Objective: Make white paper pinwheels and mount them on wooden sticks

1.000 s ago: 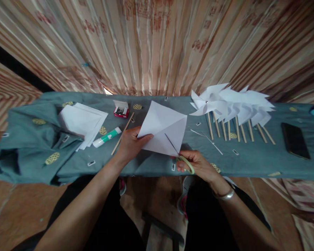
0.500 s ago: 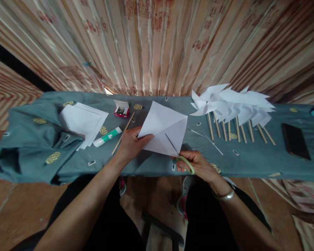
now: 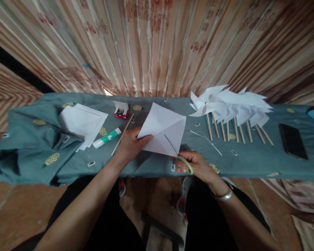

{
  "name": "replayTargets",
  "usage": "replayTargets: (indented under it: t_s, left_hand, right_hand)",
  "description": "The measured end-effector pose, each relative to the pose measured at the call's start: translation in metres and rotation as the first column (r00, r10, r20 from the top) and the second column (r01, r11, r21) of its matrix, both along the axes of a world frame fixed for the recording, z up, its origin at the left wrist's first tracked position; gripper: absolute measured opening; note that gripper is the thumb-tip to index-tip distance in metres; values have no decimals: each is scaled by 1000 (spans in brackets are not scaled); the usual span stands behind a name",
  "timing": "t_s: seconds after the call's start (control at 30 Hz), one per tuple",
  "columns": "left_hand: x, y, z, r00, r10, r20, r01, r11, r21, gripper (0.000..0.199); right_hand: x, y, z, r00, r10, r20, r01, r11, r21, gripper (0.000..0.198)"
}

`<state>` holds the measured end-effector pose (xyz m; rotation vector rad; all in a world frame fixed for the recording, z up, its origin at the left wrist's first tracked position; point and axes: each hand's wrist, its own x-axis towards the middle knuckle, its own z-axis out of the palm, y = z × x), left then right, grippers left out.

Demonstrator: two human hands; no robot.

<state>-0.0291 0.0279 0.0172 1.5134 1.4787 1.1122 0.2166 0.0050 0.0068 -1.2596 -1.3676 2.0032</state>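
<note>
A creased white square of paper (image 3: 161, 120) is held above the cloth, its left corner pinched by my left hand (image 3: 133, 142). My right hand (image 3: 192, 164) grips a pair of scissors (image 3: 186, 165) by the light green handles. One blade lies over the paper, running from the near right corner toward the middle; the other blade is hidden under the sheet. Just left of my left hand lie a thin wooden stick (image 3: 122, 134) and a green and white glue stick (image 3: 107, 137).
A stack of white paper sheets (image 3: 85, 122) lies on the left of the green cloth (image 3: 146, 170). Behind the sticks stands an opened small red box (image 3: 121, 110) of metal pins. Several paper pinwheels (image 3: 208, 101), narrow paper strips (image 3: 206, 140) and a dark phone (image 3: 293, 141) lie to the right.
Almost nothing differs; the whole view has shifted very slightly. Both hands, the paper and the scissors keep their places relative to each other.
</note>
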Motion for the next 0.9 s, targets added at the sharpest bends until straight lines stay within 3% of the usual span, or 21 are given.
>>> replayTargets:
  t_s: [0.2,0.4,0.5,0.6,0.67,0.73,0.9]
  left_hand:
    - [-8,5,1,996,48,79,-47,999,-13,22]
    - [-23,10,1,974,167,153,-167,986,-14,19]
    - [-25,8,0,975,139,171,-138,990,-18,19]
    - [-20,3,-1,988,23,151,-14,998,-62,23]
    - [-14,-2,-2,991,-73,108,85,990,-112,24]
    - [-5,-6,-6,985,-161,61,169,973,-158,24]
    - [15,-19,-14,945,-327,-10,313,914,-257,20]
  right_hand:
    - [9,1,4,995,90,-32,-90,996,9,57]
    - [50,11,12,991,125,35,-128,987,97,60]
    - [61,17,15,994,-110,9,106,973,205,57]
    - [60,23,15,900,-433,-47,423,846,326,51]
    - [55,26,14,838,-541,-69,520,755,399,49]
    - [49,28,15,837,-544,-57,501,723,476,52]
    - [38,30,13,918,-378,117,229,750,620,61]
